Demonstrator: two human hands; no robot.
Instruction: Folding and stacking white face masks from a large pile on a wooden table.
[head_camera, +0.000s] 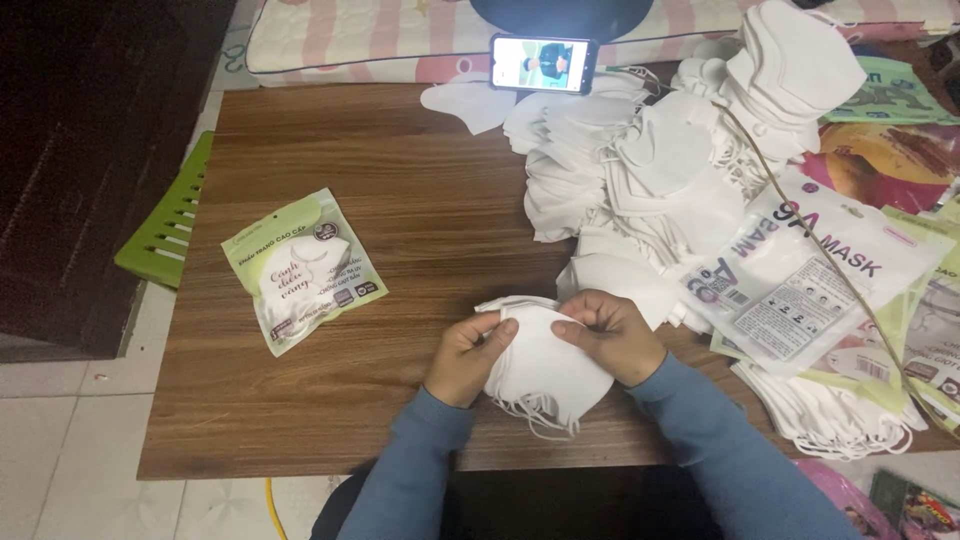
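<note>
I have both hands on a small stack of white face masks (540, 365) near the front edge of the tabletop (400, 200), a little right of its middle. My left hand (468, 357) grips the stack's left side, fingers curled over the top fold; my right hand (612, 335) pinches the upper right edge between thumb and fingers. The masks' ear loops hang loose below the stack toward the front edge.

Toward the left edge lies a sealed green-and-white mask packet (303, 268), flat and well apart from my hands. A big loose heap of white masks (660, 170) fills the back right part of the tabletop, and just beside my right hand sits a pile of empty printed bags (810, 270) over more masks. A phone (544, 63) with its screen lit stands propped at the back edge.
</note>
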